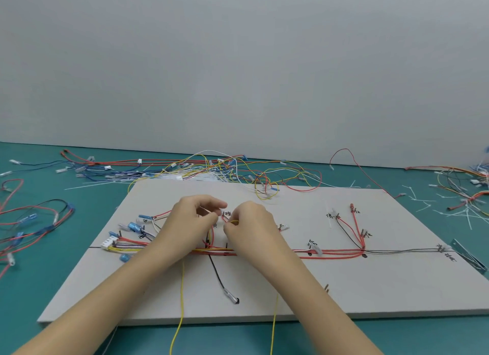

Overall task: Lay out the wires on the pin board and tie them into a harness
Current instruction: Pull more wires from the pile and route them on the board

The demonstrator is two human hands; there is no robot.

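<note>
A grey pin board (pixel 291 288) lies on the teal table. A bundle of red, yellow and grey wires (pixel 338 252) runs along its middle line, with branches fanning out to pins at left and upper right. My left hand (pixel 185 222) and my right hand (pixel 251 225) meet above the board's centre. The right hand pinches a yellow wire (pixel 234 222) at its fingertips. The left hand's thumb and fingers pinch something thin, likely a wire end, which is too small to identify. Two yellow wire ends (pixel 182 301) hang off the board's near edge.
A tangle of loose wires (pixel 225 169) lies behind the board. More wires with blue terminals (pixel 31 222) sit at left. Cut cable ties and wires (pixel 463 204) litter the right. A white connector (pixel 108 242) and a metal strip (pixel 468 256) sit at the board's ends.
</note>
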